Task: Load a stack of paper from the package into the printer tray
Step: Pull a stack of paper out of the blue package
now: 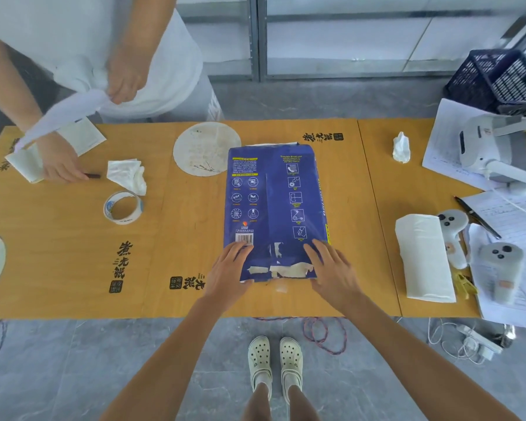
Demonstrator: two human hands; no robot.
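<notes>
Head view looks down past two forearms to a tan table (73,268). Left hand (228,268) and right hand (331,268) lie flat with fingers spread on the near end of the blue ream (274,205), one on each corner, gripping nothing. That near end shows torn wrapper and strips of white tape (289,270); the far end looks already opened, with white sheets peeking out. No printer tray is in view. To open it cleanly, I would pin one corner down and peel the taped flap with the other hand, keeping the sheets square. Farther off lie a tape roll (122,207) and a round mat (207,148); another person stands beyond.
</notes>
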